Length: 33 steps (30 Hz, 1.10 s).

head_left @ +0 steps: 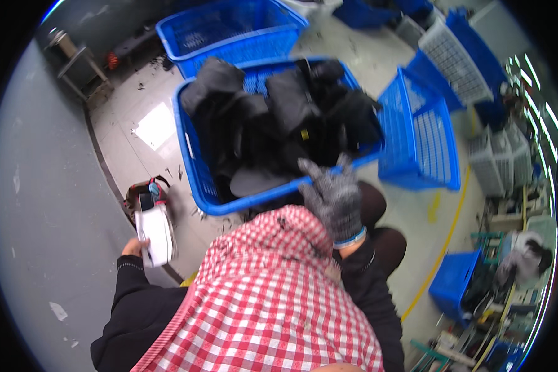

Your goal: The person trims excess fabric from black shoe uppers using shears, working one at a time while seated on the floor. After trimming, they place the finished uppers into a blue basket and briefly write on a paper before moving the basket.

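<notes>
My left hand (pixel 134 247) is bare and reaches out to the left, near the grey wall. It grips the edge of a white pad of paper (pixel 157 235), with the thumb on top. My right hand (pixel 336 201) wears a grey knitted glove, its fingers apart and nothing in it. That hand is over the near rim of a blue plastic basket (pixel 195 186). The basket is heaped with black soft-looking pieces (pixel 291 102), whose exact kind I cannot make out. A small yellow mark shows on one of them.
Another blue basket (pixel 235 44) stands behind the full one. To the right are a blue crate (pixel 415 139) and stacked white crates (pixel 456 59). A small bag (pixel 144 197) sits on the floor by the grey wall (pixel 40 204). Cluttered benches line the far right.
</notes>
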Tool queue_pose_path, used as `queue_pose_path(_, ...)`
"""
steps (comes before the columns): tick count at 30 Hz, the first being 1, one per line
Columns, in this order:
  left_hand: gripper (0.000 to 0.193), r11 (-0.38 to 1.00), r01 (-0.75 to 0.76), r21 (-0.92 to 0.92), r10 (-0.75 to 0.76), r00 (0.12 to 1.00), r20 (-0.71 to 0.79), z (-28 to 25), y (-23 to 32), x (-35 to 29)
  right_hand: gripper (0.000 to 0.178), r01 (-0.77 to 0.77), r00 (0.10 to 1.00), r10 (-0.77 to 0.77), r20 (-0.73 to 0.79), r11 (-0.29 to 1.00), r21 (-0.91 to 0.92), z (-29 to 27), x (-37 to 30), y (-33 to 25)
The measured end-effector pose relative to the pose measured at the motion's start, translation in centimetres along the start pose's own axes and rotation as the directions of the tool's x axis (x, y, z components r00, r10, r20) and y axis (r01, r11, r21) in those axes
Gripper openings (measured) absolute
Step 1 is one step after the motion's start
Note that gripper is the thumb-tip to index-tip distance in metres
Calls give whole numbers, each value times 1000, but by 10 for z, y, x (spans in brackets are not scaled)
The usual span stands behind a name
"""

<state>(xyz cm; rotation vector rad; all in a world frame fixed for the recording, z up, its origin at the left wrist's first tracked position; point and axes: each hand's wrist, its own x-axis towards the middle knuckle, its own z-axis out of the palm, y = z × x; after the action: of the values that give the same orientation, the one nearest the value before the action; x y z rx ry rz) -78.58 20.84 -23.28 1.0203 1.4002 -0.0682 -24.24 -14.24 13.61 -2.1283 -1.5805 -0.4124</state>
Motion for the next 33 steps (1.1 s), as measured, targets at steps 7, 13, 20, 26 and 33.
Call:
queue_pose_path(7,50,707,245,664,-227,967,-115,54,-66,4,51,-701,708,383,594,484,524,53,-35,-42)
queue_pose_path(13,49,848,155,507,-80,983,-166,90,-152,64,71,-538,807,181,562,618,574,62,-34,-60)
queue_pose_path(20,53,960,274,62,-195,808,-556,168,-200,140,63,-693,629,138,765,546,471,78,-30,-63)
queue_pose_path(26,50,965,96,-245,-236,729,-643,190,-211,155,43,-768,511,359,781,598,228,88,-30,-59)
queue_pose_path(33,32,952,272,137,-147,804,-576,152,-215,161,34,-664,722,351,596,597,451,80,55,-55)
